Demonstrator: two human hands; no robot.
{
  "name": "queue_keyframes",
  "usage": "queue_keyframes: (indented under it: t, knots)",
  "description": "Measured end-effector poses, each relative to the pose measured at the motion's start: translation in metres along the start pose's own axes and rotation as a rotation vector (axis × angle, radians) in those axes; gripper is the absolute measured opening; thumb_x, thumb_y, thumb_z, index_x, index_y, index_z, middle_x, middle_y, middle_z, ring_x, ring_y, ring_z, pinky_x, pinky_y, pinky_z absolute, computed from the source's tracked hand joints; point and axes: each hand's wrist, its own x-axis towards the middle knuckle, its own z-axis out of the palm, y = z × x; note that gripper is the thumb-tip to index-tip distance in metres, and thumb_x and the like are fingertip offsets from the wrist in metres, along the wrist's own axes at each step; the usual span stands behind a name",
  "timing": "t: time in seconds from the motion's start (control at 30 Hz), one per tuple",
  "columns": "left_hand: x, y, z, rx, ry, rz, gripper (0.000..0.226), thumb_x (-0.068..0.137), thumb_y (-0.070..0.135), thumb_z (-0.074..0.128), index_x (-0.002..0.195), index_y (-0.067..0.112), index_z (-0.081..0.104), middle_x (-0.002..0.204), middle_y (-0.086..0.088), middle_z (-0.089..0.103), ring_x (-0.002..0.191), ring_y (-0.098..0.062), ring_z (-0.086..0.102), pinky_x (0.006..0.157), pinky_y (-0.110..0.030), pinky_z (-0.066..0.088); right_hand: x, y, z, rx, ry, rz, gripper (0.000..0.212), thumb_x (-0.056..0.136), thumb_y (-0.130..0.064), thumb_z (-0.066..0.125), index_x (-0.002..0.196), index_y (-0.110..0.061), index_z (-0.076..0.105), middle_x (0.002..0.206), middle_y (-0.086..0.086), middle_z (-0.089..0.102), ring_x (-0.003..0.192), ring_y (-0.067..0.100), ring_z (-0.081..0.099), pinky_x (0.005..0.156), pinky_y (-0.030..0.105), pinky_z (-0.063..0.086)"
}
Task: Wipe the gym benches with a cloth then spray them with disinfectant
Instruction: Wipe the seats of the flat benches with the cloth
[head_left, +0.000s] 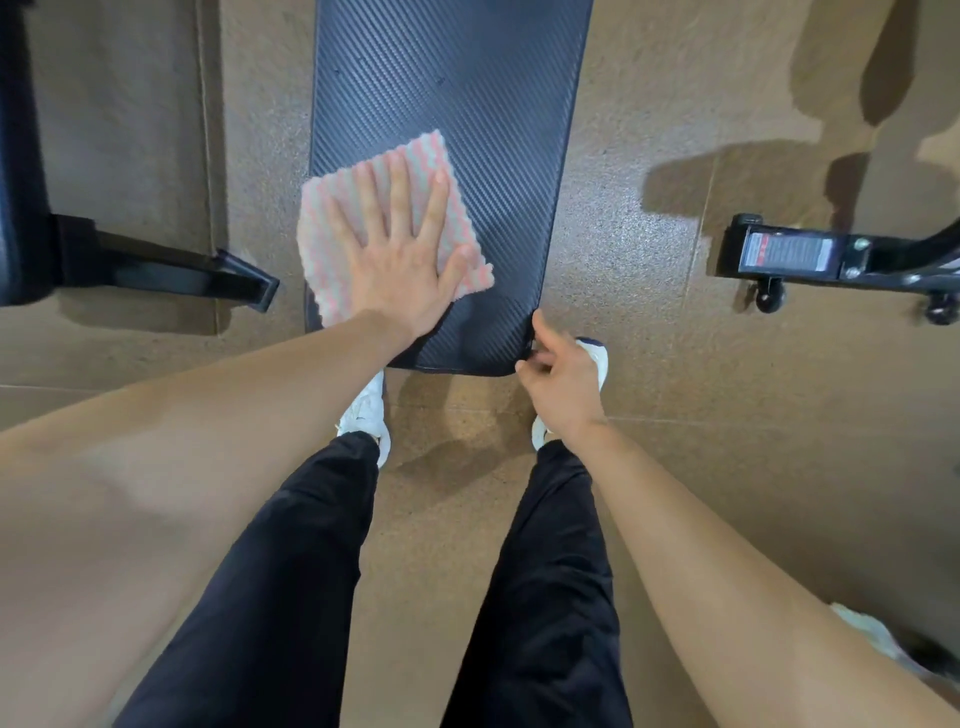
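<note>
**A:** Closest in, two legs in loose black trousers and two white shoes planted on a speckled brown floor.

**B:** And two bare hands out in front. The right hand is at the near right corner of the surface, fingers curled round the rounded edge, thumb up along the side.

**A:** The left hand is flat, fingers spread wide, palm pressing down on one cloth.

**B:** It's a square cloth, ribbed, with pink and grey stripes. It lies on the near left part of the pad, one edge hanging over the left side.

**A:** The surface itself is one long padded bench, dark, with a fine diagonal weave pattern and rounded corners.

**B:** Flanking it are two black metal frames. The left frame foot is a plain angled bar. The right frame carries a printed label and two small black wheels.
</note>
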Motion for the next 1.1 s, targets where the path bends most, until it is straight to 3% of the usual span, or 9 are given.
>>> queue_keyframes:
  t: [0.13, 0.2, 0.4, 0.53, 0.67, 0.8, 0.9, 0.97, 1.1]
  knots:
    - [0.009, 0.061, 0.008, 0.087, 0.0, 0.112, 0.077, 0.1, 0.066, 0.012, 0.165, 0.026, -0.002, 0.172, -0.014, -0.005, 0.156, -0.044, -0.005, 0.117, -0.075, 0.007, 0.005, 0.01, -0.022, 0.068, -0.184, -0.037, 0.071, 0.094, -0.003, 0.063, 0.155, -0.029, 0.038, 0.131, -0.008, 0.063, 0.099, 0.01, 0.069, 0.087, 0.019, 0.054]
    - [0.013, 0.08, 0.01, 0.11, -0.013, 0.13, 0.077, 0.1, 0.067, 0.013, 0.165, 0.027, -0.001, 0.172, -0.013, -0.006, 0.157, -0.043, -0.006, 0.117, -0.074, 0.008, 0.011, 0.015, -0.036, 0.106, -0.267, -0.05, 0.067, 0.094, -0.002, 0.064, 0.153, -0.026, 0.043, 0.135, -0.015, 0.059, 0.102, 0.011, 0.069, 0.089, 0.023, 0.056]
    - [0.017, 0.067, 0.002, 0.129, -0.02, 0.0, 0.076, 0.099, 0.076, 0.016, 0.162, 0.041, -0.008, 0.173, -0.005, -0.01, 0.157, -0.041, -0.009, 0.118, -0.074, 0.004, 0.043, 0.018, -0.102, 0.008, -0.337, -0.052, 0.053, 0.096, -0.004, 0.064, 0.145, -0.021, 0.053, 0.128, -0.004, 0.062, 0.086, -0.012, 0.06, 0.074, 0.001, 0.043]
    - [0.04, 0.038, -0.02, 0.04, 0.025, -0.278, 0.074, 0.099, 0.076, 0.012, 0.159, 0.044, -0.017, 0.172, -0.003, -0.015, 0.156, -0.042, -0.013, 0.117, -0.076, 0.001, 0.09, -0.011, -0.143, -0.095, -0.361, -0.174, 0.051, 0.097, -0.01, 0.065, 0.144, -0.027, 0.053, 0.125, -0.01, 0.061, 0.09, -0.014, 0.06, 0.091, 0.016, 0.049]
    - [0.073, 0.021, -0.035, -0.02, 0.041, -0.398, 0.072, 0.097, 0.078, 0.01, 0.156, 0.049, -0.02, 0.172, 0.001, -0.017, 0.156, -0.04, -0.017, 0.116, -0.078, 0.0, 0.142, -0.064, -0.161, -0.188, -0.351, -0.328, 0.052, 0.097, -0.013, 0.066, 0.146, -0.024, 0.051, 0.128, -0.005, 0.059, 0.09, -0.002, 0.061, 0.088, 0.021, 0.051]
    - [0.093, 0.027, -0.04, -0.081, 0.081, -0.51, 0.071, 0.098, 0.075, 0.009, 0.157, 0.047, -0.019, 0.171, 0.001, -0.018, 0.155, -0.039, -0.019, 0.116, -0.078, -0.003, 0.187, -0.112, -0.16, -0.292, -0.24, -0.486, 0.067, 0.094, -0.022, 0.071, 0.153, -0.025, 0.04, 0.148, 0.0, 0.048, 0.118, 0.017, 0.057, 0.098, 0.028, 0.047]
    - [0.096, 0.038, -0.036, -0.114, 0.121, -0.526, 0.072, 0.099, 0.073, 0.009, 0.159, 0.042, -0.017, 0.172, -0.003, -0.016, 0.155, -0.042, -0.019, 0.116, -0.076, -0.004, 0.211, -0.135, -0.152, -0.371, -0.153, -0.564, 0.085, 0.09, -0.026, 0.076, 0.16, -0.024, 0.028, 0.166, -0.002, 0.023, 0.147, 0.016, 0.032, 0.122, 0.033, 0.026]
    - [0.097, 0.05, -0.03, -0.123, 0.145, -0.501, 0.074, 0.1, 0.073, 0.009, 0.16, 0.039, -0.016, 0.172, -0.007, -0.013, 0.155, -0.044, -0.017, 0.117, -0.076, -0.001, 0.221, -0.141, -0.146, -0.469, -0.125, -0.585, 0.094, 0.089, -0.027, 0.077, 0.162, -0.023, 0.018, 0.17, -0.007, 0.011, 0.154, 0.012, 0.017, 0.119, 0.025, 0.012]
    - [0.1, 0.08, -0.015, -0.089, 0.166, -0.38, 0.078, 0.099, 0.075, 0.015, 0.163, 0.037, -0.007, 0.172, -0.01, -0.008, 0.156, -0.045, -0.01, 0.116, -0.076, 0.007, 0.229, -0.137, -0.145, -0.593, -0.105, -0.638, 0.097, 0.09, -0.034, 0.076, 0.163, -0.028, 0.012, 0.17, -0.01, 0.009, 0.155, 0.016, 0.017, 0.119, 0.03, 0.019]
